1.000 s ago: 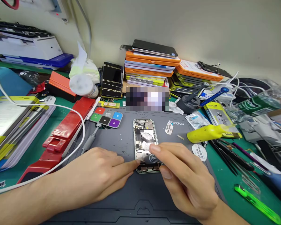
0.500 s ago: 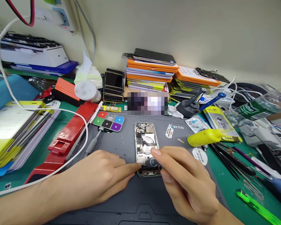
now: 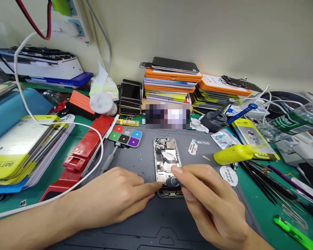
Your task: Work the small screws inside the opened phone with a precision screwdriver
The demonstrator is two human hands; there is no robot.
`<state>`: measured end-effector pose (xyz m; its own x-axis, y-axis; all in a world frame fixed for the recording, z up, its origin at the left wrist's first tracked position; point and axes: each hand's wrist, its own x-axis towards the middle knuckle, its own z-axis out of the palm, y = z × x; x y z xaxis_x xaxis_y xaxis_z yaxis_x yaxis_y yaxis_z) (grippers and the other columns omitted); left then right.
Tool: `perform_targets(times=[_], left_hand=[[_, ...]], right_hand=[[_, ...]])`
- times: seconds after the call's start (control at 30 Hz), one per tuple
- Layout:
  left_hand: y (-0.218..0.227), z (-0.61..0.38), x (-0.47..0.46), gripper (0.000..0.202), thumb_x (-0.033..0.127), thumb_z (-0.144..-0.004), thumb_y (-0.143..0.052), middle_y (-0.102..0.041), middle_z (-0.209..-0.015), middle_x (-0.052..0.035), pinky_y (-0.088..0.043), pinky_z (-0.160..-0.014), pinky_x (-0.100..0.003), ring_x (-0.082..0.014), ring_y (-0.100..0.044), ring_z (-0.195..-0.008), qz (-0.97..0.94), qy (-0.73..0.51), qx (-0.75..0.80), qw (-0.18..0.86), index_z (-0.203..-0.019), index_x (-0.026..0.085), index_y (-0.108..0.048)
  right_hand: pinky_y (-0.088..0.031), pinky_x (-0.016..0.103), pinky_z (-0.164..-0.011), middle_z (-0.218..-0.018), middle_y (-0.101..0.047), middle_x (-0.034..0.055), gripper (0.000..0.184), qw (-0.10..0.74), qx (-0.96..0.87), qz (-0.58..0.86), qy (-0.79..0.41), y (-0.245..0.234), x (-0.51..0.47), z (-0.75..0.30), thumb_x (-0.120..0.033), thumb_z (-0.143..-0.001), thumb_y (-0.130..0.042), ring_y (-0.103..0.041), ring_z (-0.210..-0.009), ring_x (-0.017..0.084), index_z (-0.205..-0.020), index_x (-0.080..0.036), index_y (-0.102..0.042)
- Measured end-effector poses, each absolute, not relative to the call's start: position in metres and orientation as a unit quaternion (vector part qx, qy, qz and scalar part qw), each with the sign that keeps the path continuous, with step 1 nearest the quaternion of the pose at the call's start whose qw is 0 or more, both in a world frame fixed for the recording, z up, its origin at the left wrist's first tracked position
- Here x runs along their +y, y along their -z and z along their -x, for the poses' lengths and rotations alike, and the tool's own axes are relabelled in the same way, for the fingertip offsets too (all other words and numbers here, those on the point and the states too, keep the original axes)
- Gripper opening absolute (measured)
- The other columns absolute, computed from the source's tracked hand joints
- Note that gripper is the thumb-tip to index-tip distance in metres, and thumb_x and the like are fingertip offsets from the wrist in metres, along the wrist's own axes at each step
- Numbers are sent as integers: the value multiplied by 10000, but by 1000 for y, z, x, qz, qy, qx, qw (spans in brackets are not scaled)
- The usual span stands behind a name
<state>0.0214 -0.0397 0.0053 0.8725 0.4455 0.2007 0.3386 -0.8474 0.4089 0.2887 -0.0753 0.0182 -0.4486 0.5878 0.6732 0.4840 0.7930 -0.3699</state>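
An opened smartphone (image 3: pixel 169 157) lies on the grey repair mat (image 3: pixel 135 222), its inner parts exposed. My left hand (image 3: pixel 122 194) rests flat on the mat to its left, the index finger stretched out and its tip touching the phone's lower left edge. Between the thumb and index finger of my right hand (image 3: pixel 211 201) is a dark cylinder with a ringed end, seemingly a screwdriver (image 3: pixel 172 181), held over the phone's lower part. My fingers hide its far portion, and I cannot see its tip.
Left of the phone sit a coloured pad (image 3: pixel 125 136) and a red tool (image 3: pixel 87 147), crossed by a white cable (image 3: pixel 102 149). To the right lie a yellow bottle (image 3: pixel 232 154), tweezers (image 3: pixel 261 184) and a green cutter (image 3: pixel 297 234). Stacked orange boxes (image 3: pixel 172 74) stand behind.
The whole view has shifted, so everything appears slightly further right. Both hands and the screwdriver keep nearly the same place over the phone.
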Motion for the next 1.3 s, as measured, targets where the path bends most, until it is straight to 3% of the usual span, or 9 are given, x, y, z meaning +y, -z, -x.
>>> perform_targets(times=[0.27, 0.33, 0.4, 0.5, 0.67, 0.9, 1.3], left_hand=[[-7, -20, -40, 278, 209, -1165, -463, -753, -815, 13, -487, -598, -337, -197, -721, -650, -941, -213, 224, 141, -1358, 169, -658], [-9, -18, -37, 237, 202, -1155, -510, -764, -858, 18, -491, -644, -330, -185, -708, -684, -916, -278, 271, 100, -1329, 196, -671], [-10, -16, -32, 213, 184, -1144, -555, -800, -1013, 0, -521, -767, -320, -185, -736, -833, -886, -318, 334, 53, -1312, 211, -682], [-10, -14, -23, 147, 185, -1134, -589, -794, -1072, -30, -522, -826, -345, -230, -731, -962, -866, -300, 400, -21, -1213, 191, -713], [-9, -11, -20, 200, 118, -1114, -576, -789, -1094, -54, -523, -757, -379, -247, -693, -908, -879, -233, 405, -94, -1160, 163, -765], [-7, -8, -19, 216, 129, -1101, -595, -791, -1034, -46, -477, -642, -392, -247, -692, -839, -898, -195, 384, -91, -1146, 167, -803], [-7, -9, -30, 219, 55, -1045, -607, -784, -992, -40, -434, -647, -394, -249, -679, -792, -907, -172, 374, -87, -1070, 175, -789]], right_hand=[[-608, 292, -898, -1175, -720, 102, 580, 421, -850, 311, -58, -16, -72, -287, 108, -940, -587, -700, -1059, 170, -1476, -101, -659], [-600, 295, -916, -1195, -718, 98, 620, 417, -850, 315, -61, -14, -71, -288, 113, -941, -594, -697, -1079, 173, -1515, -118, -631], [-592, 303, -919, -1210, -722, 96, 671, 417, -850, 317, -63, -11, -71, -288, 117, -941, -605, -696, -1082, 179, -1561, -139, -594], [-582, 320, -938, -1211, -732, 94, 724, 421, -849, 312, -69, -8, -71, -287, 121, -942, -612, -697, -1088, 191, -1607, -159, -551], [-571, 309, -960, -1215, -723, 92, 763, 410, -856, 308, -67, -8, -71, -285, 143, -935, -591, -689, -1115, 189, -1630, -166, -528], [-579, 306, -942, -1192, -712, 104, 680, 400, -864, 302, -55, -9, -72, -286, 110, -946, -569, -675, -1116, 191, -1582, -131, -558], [-580, 297, -972, -1172, -723, 111, 587, 392, -867, 304, -44, -9, -71, -285, 91, -945, -560, -679, -1136, 189, -1499, -97, -602]])
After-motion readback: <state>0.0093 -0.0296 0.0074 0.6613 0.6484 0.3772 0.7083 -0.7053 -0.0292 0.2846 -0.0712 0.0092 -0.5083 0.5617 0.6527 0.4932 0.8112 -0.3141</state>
